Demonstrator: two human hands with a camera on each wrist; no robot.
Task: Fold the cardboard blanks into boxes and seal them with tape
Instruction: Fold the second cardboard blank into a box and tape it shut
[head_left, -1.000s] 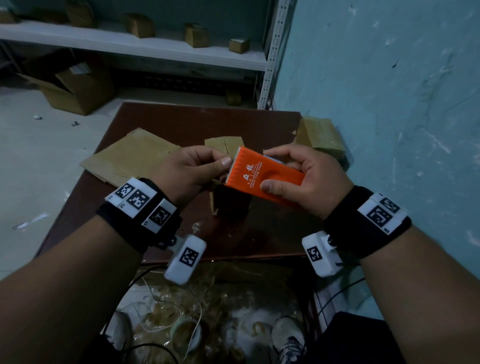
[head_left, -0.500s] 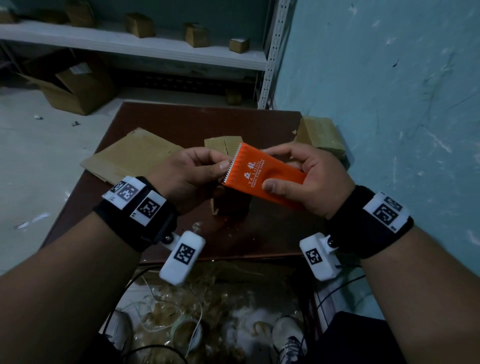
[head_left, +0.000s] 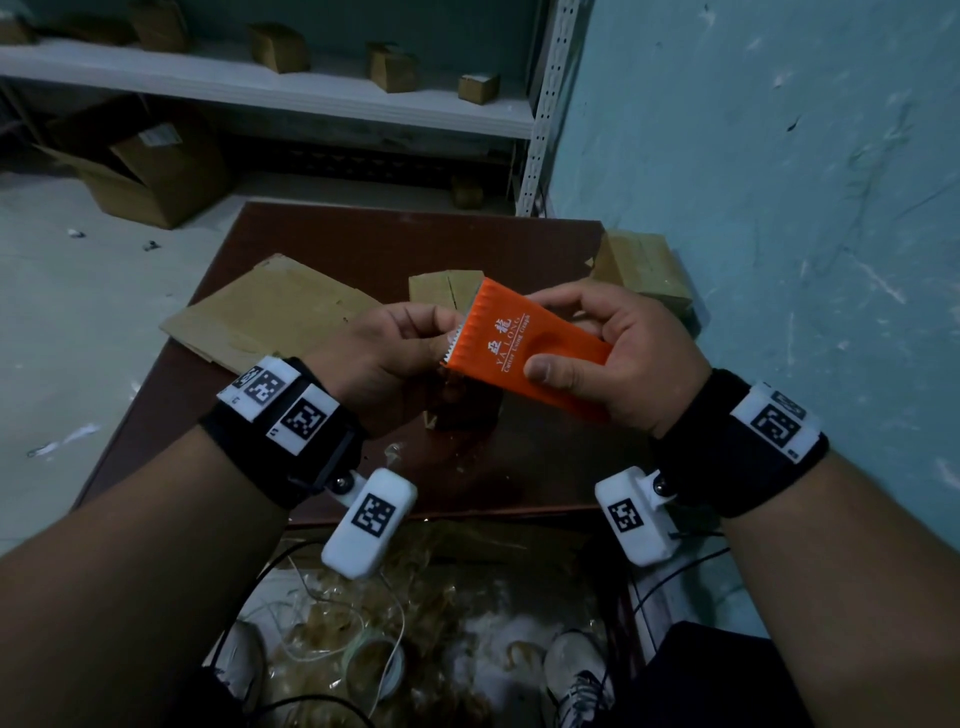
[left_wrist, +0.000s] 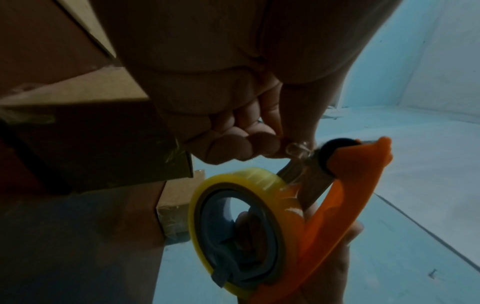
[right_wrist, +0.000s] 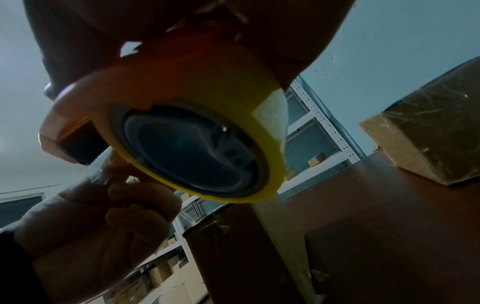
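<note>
My right hand (head_left: 613, 353) grips an orange tape dispenser (head_left: 524, 345) above the brown table (head_left: 363, 244). A yellowish roll of clear tape (left_wrist: 241, 230) sits in the orange tape dispenser (left_wrist: 345, 197); the roll (right_wrist: 192, 131) fills the right wrist view. My left hand (head_left: 395, 353) pinches the loose tape end (left_wrist: 298, 149) at the serrated cutter edge. A small folded cardboard box (head_left: 462, 405) stands on the table right under the dispenser, mostly hidden by it. A strip of tape (right_wrist: 280, 230) runs from the roll down to that box.
Flat cardboard blanks (head_left: 270, 317) lie on the table's left. A taped box (head_left: 644, 270) sits at the back right by the blue wall. A shelf (head_left: 291, 83) with small boxes stands behind. Tape scraps and cables (head_left: 374, 618) litter the floor at my feet.
Both hands and the dispenser have shifted slightly up and away from me. My left fingers stay pinched at the cutter edge.
</note>
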